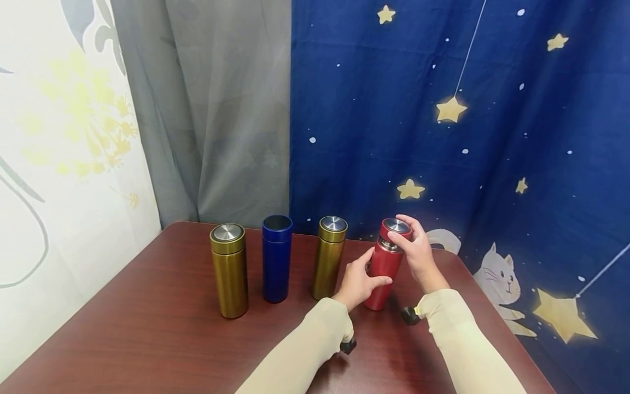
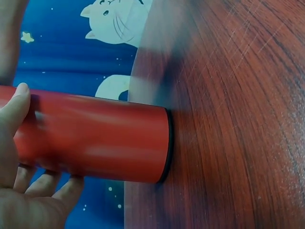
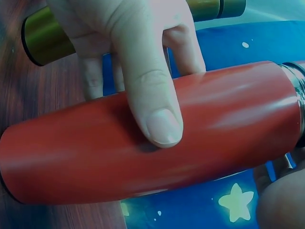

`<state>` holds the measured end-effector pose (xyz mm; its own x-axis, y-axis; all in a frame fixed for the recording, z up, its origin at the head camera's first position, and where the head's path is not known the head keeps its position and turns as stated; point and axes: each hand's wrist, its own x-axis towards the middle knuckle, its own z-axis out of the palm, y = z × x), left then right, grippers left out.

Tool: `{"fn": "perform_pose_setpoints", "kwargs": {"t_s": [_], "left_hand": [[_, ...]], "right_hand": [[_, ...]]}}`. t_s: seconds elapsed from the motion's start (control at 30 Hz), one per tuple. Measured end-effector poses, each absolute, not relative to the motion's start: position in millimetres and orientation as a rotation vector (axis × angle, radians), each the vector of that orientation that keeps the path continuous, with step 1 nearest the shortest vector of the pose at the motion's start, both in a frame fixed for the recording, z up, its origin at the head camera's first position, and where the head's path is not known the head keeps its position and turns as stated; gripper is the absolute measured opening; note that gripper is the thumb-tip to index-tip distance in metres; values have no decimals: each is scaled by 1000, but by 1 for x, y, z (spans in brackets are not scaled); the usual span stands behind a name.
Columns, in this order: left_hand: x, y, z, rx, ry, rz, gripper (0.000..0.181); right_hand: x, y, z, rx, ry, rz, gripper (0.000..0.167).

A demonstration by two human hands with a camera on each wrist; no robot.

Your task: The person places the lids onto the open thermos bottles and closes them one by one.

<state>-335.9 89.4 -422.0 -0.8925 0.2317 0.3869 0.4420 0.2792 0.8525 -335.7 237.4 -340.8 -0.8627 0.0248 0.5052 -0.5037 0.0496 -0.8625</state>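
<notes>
A red thermos bottle (image 1: 385,264) stands near the right side of the table, leaning slightly in the head view. My left hand (image 1: 355,282) grips its body, with the thumb across the near side and fingers round the other side. At the top, my right hand (image 1: 418,254) holds the red lid (image 1: 396,225) with its steel top disc. Between lid and body a band of bare steel neck (image 3: 300,90) shows, so the lid sits raised. In the left wrist view the bottle's black base (image 2: 167,145) is at the table surface.
Left of the red bottle stand a gold thermos (image 1: 328,260), a blue thermos (image 1: 276,262) and another gold thermos (image 1: 230,279), all with lids on. The dark red wooden table (image 1: 162,328) ends at the curtains (image 1: 364,137) behind.
</notes>
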Motion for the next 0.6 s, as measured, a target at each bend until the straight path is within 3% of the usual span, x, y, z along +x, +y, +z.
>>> {"fn": "perform_pose_setpoints", "kwargs": {"t_s": [0.6], "left_hand": [[-337,88,-422,-644,-2357,-1672,77]], "right_hand": [[-336,239,-335,495,-2099,1764,50]]}}
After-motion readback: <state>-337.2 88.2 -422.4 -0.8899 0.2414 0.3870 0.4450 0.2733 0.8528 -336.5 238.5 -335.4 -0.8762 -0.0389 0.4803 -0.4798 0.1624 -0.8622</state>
